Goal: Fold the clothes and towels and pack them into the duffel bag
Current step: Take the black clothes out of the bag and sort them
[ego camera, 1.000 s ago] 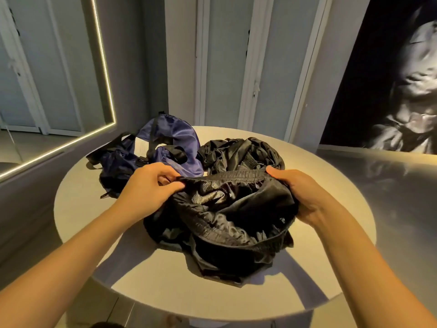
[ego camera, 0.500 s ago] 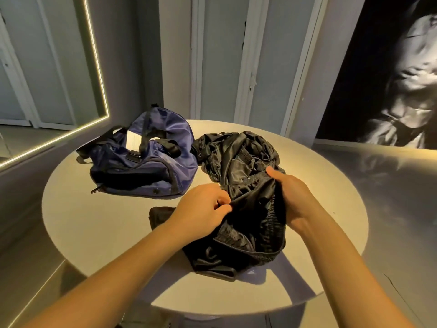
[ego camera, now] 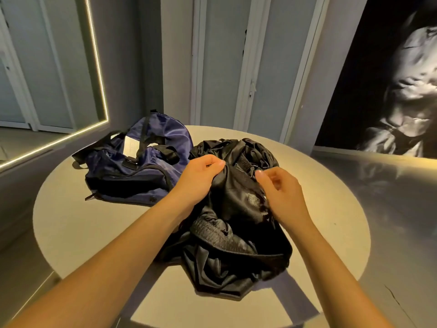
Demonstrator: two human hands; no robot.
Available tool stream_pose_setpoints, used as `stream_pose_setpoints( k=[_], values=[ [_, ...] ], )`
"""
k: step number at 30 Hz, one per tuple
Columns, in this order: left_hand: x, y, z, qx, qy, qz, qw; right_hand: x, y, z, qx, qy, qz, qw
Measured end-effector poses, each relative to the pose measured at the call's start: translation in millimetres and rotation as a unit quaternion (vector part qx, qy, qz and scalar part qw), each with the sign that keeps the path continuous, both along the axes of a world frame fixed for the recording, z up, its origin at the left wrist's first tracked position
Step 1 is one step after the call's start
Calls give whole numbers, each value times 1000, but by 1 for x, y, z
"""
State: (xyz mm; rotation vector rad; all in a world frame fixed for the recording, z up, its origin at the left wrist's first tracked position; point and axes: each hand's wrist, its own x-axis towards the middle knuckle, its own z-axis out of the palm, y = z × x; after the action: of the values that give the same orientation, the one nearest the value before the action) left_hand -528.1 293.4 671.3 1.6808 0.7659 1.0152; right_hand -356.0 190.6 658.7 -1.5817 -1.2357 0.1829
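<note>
A crumpled black garment (ego camera: 231, 235) with an elastic waistband and mesh lining lies in a heap on the round table (ego camera: 78, 228). My left hand (ego camera: 201, 176) pinches a fold of it at the top. My right hand (ego camera: 279, 192) grips the same garment just to the right, fingers curled into the cloth. More black clothing (ego camera: 248, 150) is piled behind my hands. The navy duffel bag (ego camera: 134, 171) with black straps and a white label sits at the table's back left, apart from my hands.
The round table's edge curves close in front of me and drops to the floor on both sides. A lit mirror frame (ego camera: 99, 74) stands at the left, panelled doors behind, and a large dark picture (ego camera: 387, 79) on the right wall.
My hands have drawn together from the garment's two sides and risen to its top. The garment has bunched up under them. The view has pulled back, showing the duffel bag fully.
</note>
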Motion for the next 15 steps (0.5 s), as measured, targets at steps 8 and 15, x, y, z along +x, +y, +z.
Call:
stream_pose_setpoints(
  k=[8, 15],
  values=[
    [11, 36, 18, -6, -65, -22, 998, -9, 39, 28, 35, -4, 87, 996],
    [-20, 65, -8, -94, 38, -149, 984, 23, 84, 35, 17, 336, 154, 929]
  ],
)
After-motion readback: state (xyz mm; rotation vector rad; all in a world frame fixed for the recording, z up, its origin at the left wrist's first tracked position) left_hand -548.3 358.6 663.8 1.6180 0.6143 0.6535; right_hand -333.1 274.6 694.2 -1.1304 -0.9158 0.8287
